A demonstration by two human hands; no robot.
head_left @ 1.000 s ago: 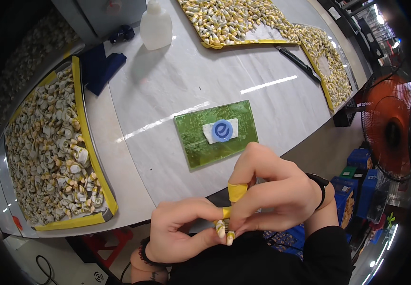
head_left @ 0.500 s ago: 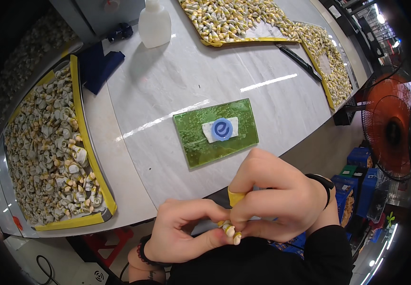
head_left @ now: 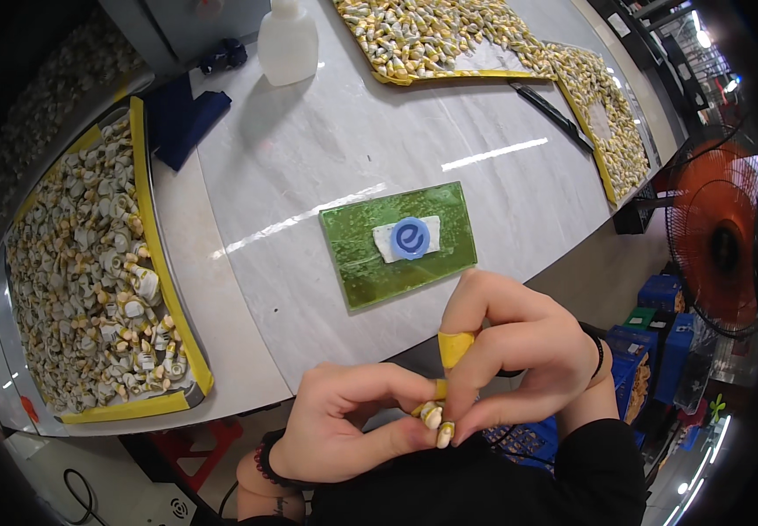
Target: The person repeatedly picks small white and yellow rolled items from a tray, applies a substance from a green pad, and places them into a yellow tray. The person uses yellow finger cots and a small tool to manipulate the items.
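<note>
Both hands meet low in the middle, past the near table edge. My left hand (head_left: pixel 353 421) is closed, pinching a small white-and-yellow painted piece (head_left: pixel 432 415) with rounded ends between thumb and index finger. My right hand (head_left: pixel 519 359) is closed too, its fingertips and thumb pressed to the same spot; a second rounded end shows beside its thumb. Whether this is one piece or two I cannot tell. Yellow tape (head_left: pixel 456 349) wraps a finger of the right hand. Beyond the hands lies a green slab (head_left: pixel 353 263) bearing a white pad and a round blue disc (head_left: pixel 410 238).
A yellow-edged tray (head_left: pixel 169 307) at left holds many small grey-white pieces. Two more trays, one at the back (head_left: pixel 449 75) and one at the far right (head_left: pixel 605 171), hold yellow-and-white pieces. A black knife-like tool (head_left: pixel 554 117), white bottle (head_left: pixel 288 44), blue cloth (head_left: pixel 191 131) and orange fan (head_left: pixel 721 237) also show.
My right hand has shifted slightly right and its fingers have straightened a little. The small piece has turned slightly between the fingertips. My left hand stays nearly in place.
</note>
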